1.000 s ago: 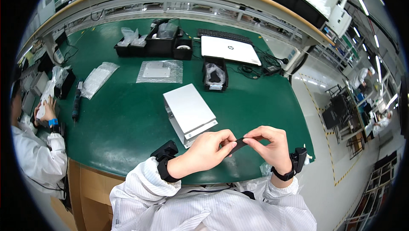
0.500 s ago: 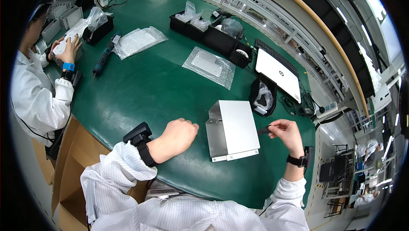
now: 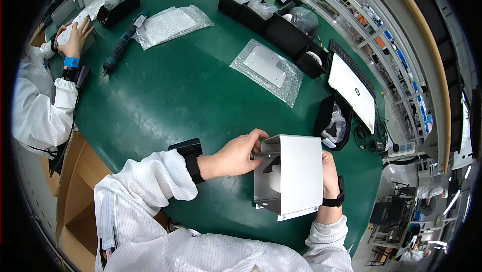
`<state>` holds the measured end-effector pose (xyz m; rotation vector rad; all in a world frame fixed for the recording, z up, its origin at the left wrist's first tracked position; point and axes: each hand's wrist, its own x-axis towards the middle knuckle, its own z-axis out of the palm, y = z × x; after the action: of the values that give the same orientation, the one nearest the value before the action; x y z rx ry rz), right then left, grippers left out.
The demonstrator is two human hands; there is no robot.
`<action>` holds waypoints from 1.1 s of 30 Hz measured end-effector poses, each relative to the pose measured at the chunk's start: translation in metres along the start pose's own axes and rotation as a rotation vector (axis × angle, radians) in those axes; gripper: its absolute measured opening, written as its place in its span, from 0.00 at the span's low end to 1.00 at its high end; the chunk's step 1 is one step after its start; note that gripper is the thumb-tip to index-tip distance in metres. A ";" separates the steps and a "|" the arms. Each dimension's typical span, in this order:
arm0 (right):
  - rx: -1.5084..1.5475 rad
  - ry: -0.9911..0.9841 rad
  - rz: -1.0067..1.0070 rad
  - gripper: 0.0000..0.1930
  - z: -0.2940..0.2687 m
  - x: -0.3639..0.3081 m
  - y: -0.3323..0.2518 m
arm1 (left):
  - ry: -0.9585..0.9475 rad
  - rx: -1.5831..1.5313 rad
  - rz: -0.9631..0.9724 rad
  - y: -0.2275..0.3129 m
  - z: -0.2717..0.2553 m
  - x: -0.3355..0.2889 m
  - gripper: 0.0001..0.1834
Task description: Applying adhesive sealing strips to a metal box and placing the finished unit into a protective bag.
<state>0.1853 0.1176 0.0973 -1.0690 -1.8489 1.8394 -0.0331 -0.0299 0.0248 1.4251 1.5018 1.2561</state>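
Observation:
A light grey bent sheet-metal housing (image 3: 301, 176) stands on the green table in front of me, its hollow side facing left. My left hand (image 3: 235, 155) has thumb and forefinger closed on the housing's left upper edge. On the other side, my right hand (image 3: 329, 175) is up against the housing's right end, its fingers hidden behind the panel. Inside the hollow shows a small flat black piece (image 3: 271, 164); whether my right fingers hold it is hidden.
Beyond lie a flat metal plate (image 3: 266, 65) on bubble wrap (image 3: 292, 90), another bubble-wrapped pack (image 3: 173, 27) and an electric screwdriver (image 3: 120, 46). Black bins (image 3: 286, 33) and a white laptop (image 3: 351, 91) stand at the back right. A co-worker's hands (image 3: 74, 36) hold a white part at far left.
My left hand has moved right and taken the housing's edge. My right hand has gone in against the housing's right end. The black piece it pinched outside now shows inside the hollow.

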 end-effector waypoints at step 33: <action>0.042 -0.118 0.038 0.13 0.002 0.005 -0.008 | 0.182 0.751 0.773 0.034 -0.009 -0.040 0.13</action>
<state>0.1784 0.1212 0.1033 -1.0072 -1.8570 1.9937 -0.0254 -0.0729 0.0543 2.6235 1.6992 1.3156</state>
